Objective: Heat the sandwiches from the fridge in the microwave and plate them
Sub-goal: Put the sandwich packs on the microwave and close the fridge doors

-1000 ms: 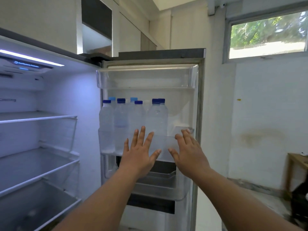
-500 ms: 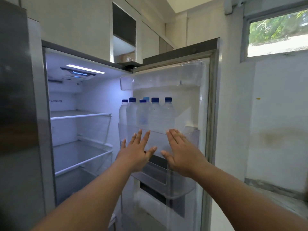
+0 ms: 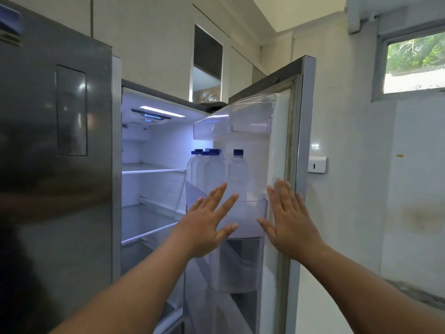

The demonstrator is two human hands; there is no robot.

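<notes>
Early days: your left hand (image 3: 204,225) and right hand (image 3: 290,219), fingers spread, hold nothing at the fridge door (image 3: 280,165), frame centre; no sandwiches visible yet.

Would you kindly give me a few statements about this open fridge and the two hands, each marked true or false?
1. Clear plastic water bottles with blue caps stand in the fridge door's clear bin. True.
2. The left hand grips a bottle. False: its fingers are straight and spread.
3. The right hand is open. True.
4. Sandwiches lie on the glass fridge shelves. False: none shows there.
</notes>
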